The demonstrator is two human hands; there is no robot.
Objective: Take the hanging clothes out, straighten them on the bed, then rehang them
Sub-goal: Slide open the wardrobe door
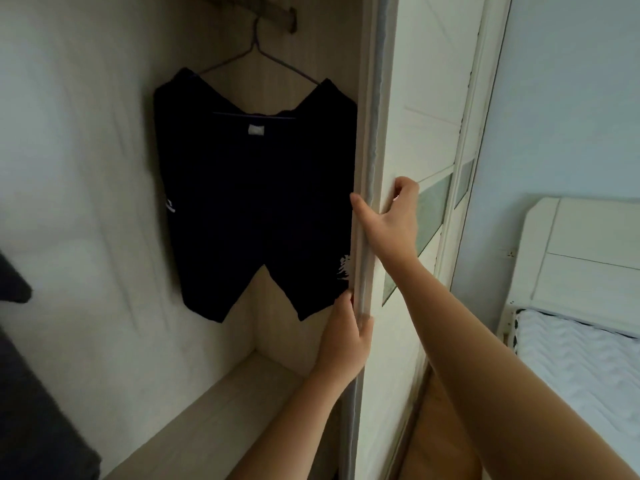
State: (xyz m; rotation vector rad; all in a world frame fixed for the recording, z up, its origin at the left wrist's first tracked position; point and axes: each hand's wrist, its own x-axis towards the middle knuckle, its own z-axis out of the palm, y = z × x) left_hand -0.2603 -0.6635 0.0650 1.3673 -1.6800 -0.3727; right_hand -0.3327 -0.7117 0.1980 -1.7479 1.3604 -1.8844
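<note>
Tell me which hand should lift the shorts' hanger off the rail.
Probably the right hand: it grips the door edge higher up, nearer the hanger. The left hand holds the edge lower, beside the hem of the shorts.

Black shorts (256, 199) with white prints; cream wardrobe door (408, 133); white-quilted bed (581, 358)
</note>
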